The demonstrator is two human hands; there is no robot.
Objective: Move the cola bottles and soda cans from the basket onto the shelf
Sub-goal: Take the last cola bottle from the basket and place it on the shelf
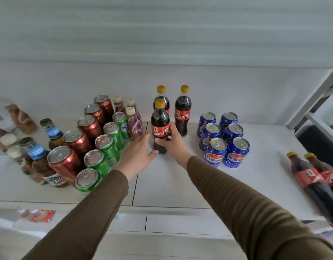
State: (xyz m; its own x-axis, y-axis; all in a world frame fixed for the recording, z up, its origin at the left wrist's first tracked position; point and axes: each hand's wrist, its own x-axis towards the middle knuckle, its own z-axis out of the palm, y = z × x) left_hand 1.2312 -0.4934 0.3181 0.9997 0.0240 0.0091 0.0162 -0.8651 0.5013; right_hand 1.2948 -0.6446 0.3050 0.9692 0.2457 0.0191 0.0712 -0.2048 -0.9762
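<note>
Your right hand (172, 142) wraps the front cola bottle (160, 126) from its 3 o'clock side, fingers curled around the lower body below the red label, so most of them are hidden behind the dark plastic; the bottle stands upright on the white shelf (171, 184); your left hand (138, 153) lies at its 8 o'clock, fingers spread and flat, the thumb tip touching or nearly touching the bottle's base; I cannot tell which.

Directly behind, at 12 o'clock, a second cola bottle (161, 91) shows only its yellow cap and shoulders; a third (183, 111) stands at 1 o'clock, in full view.

At 3 o'clock sit the blue cans (225, 141) in two rows; the rear ones are half covered by those in front.

At 9 o'clock run the green cans (107, 149) and, beyond them, the red cans (77, 141); the small bottles behind them are partly screened and their labels blur.

At 4 o'clock, by the frame's right edge, two larger cola bottles (312, 179) lean in the wide-angle view; their bases are cut off.

The far left bottles are smeared; the basket is out of frame; both brown sleeves (246, 203) fill the lower view.
</note>
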